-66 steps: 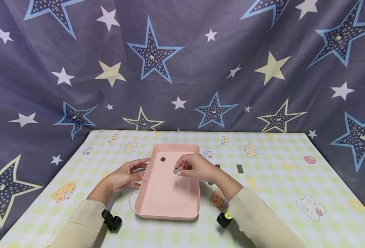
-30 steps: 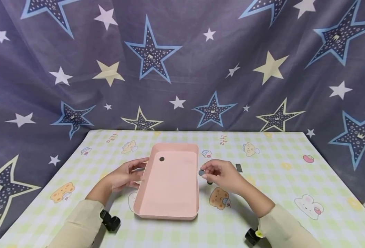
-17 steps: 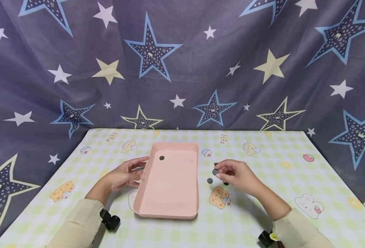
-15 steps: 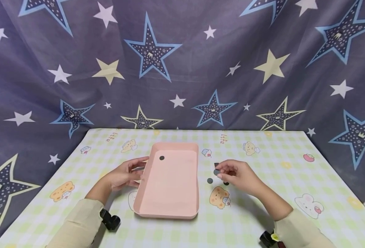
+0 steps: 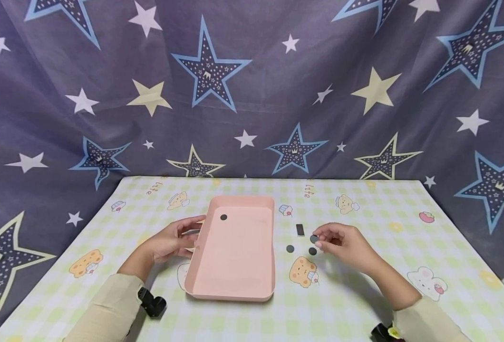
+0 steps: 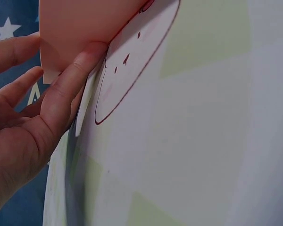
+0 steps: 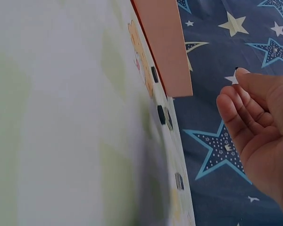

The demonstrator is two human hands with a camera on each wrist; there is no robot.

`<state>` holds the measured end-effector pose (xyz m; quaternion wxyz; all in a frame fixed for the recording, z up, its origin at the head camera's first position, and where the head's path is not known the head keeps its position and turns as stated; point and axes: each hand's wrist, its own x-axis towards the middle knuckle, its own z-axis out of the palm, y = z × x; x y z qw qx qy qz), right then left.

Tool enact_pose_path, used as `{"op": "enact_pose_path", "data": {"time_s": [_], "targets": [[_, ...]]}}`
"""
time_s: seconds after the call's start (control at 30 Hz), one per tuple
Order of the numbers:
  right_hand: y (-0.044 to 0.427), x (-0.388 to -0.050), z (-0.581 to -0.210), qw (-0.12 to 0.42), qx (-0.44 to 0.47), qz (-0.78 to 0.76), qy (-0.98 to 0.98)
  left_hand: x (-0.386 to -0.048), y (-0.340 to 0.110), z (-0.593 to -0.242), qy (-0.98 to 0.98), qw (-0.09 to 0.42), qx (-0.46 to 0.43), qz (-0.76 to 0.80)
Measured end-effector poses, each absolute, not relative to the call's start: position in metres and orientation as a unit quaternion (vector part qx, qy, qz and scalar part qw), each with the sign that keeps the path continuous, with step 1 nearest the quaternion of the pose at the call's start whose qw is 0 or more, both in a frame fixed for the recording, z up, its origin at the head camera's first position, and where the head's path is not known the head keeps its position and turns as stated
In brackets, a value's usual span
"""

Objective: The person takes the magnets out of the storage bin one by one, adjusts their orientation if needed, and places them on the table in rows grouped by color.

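Note:
In the head view my right hand point(image 5: 348, 244) pinches a small dark round disc point(image 5: 314, 239) between thumb and fingers above the table. Only a dark sliver of the disc point(image 7: 236, 69) shows in the right wrist view. My left hand point(image 5: 172, 241) rests against the outer left wall of a pink rectangular tray point(image 5: 235, 295). Its thumb point(image 6: 66, 87) touches that wall in the left wrist view, with relaxed fingers. One dark disc point(image 5: 224, 217) lies inside the tray, near the far left corner.
Right of the tray lie two more dark discs, one nearer point(image 5: 290, 248) and one farther right point(image 5: 313, 251). A dark rectangular piece point(image 5: 300, 230) lies behind them. Another rectangular piece point(image 7: 179, 181) shows in the right wrist view. A checked cloth point(image 5: 346, 304) covers the table.
My right hand has moved right from over the tray to above the loose pieces, still pinching the disc. The discs and rectangular piece below are uncovered now. The left hand stays at the tray.

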<state>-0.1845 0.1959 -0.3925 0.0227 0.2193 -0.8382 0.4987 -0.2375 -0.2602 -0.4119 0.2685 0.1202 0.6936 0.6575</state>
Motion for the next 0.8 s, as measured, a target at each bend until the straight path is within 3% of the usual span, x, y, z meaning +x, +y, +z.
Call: {"op": "enact_pose_path", "data": {"time_s": [0.8], "targets": [[0.240, -0.188, -0.404, 0.031, 0.206, 0.463, -0.862, -0.238, -0.261, -0.412, 0.695, 0.269, 0.121, 0.656]]}}
